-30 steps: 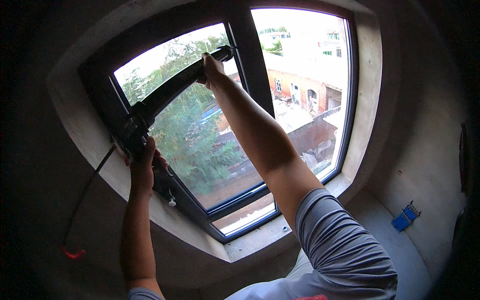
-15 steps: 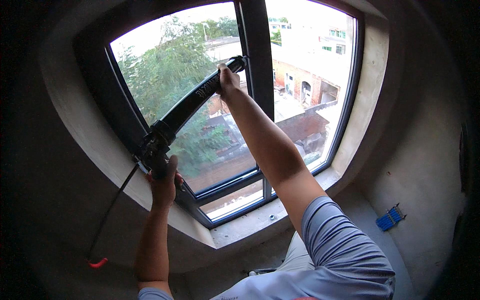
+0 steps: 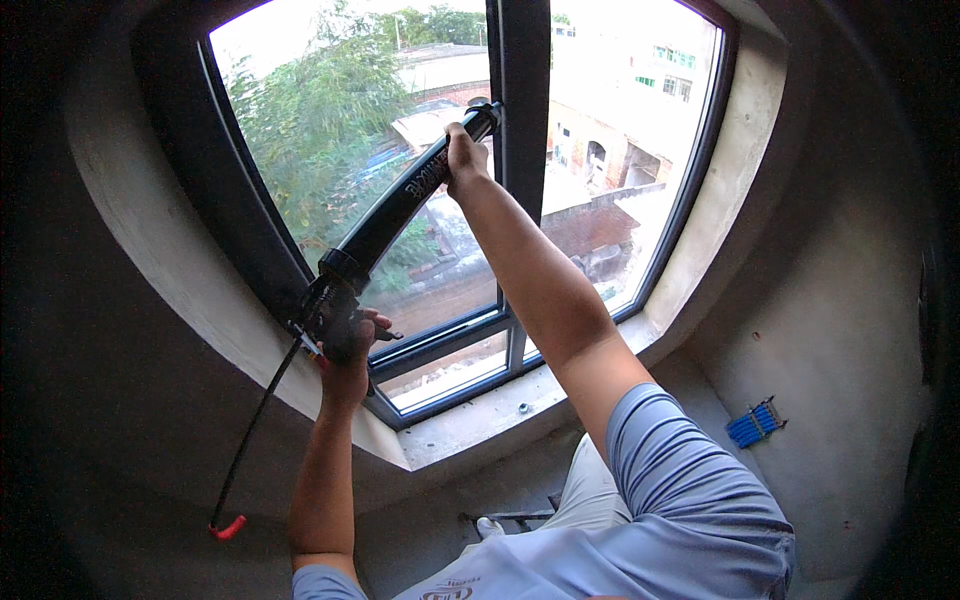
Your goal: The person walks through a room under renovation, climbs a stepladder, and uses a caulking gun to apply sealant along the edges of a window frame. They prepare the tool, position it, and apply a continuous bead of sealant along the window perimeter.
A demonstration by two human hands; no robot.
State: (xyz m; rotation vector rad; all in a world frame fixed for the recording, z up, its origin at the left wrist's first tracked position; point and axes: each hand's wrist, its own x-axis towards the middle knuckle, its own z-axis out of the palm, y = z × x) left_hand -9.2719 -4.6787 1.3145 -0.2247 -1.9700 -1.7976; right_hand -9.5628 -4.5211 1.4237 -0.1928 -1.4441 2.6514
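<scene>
A long black caulking gun [image 3: 398,212] lies slantwise in front of the window, its front end up and to the right. My left hand [image 3: 350,345] is closed round the grip at its rear, beside the trigger. Near the front end, my right hand [image 3: 466,162] wraps the barrel from the right side. The front cap meets the edge of the dark middle post [image 3: 522,150] of the window frame; the nozzle tip is hardly visible there. From the gun's back a thin black rod [image 3: 250,430] sticks out toward the lower left, ending in a red hooked handle [image 3: 228,527].
Dark-framed window panes [image 3: 330,150] look out on trees and brick buildings. A pale sill [image 3: 470,430] runs below, with a small round object [image 3: 524,408] on it. Blue tubes [image 3: 756,424] stick out of the grey right wall. Under me is a dark metal bar [image 3: 530,516].
The gun's rear and my left hand have shifted right in the picture, along with the rod. The front end stays against the middle post. The whole view has turned slightly.
</scene>
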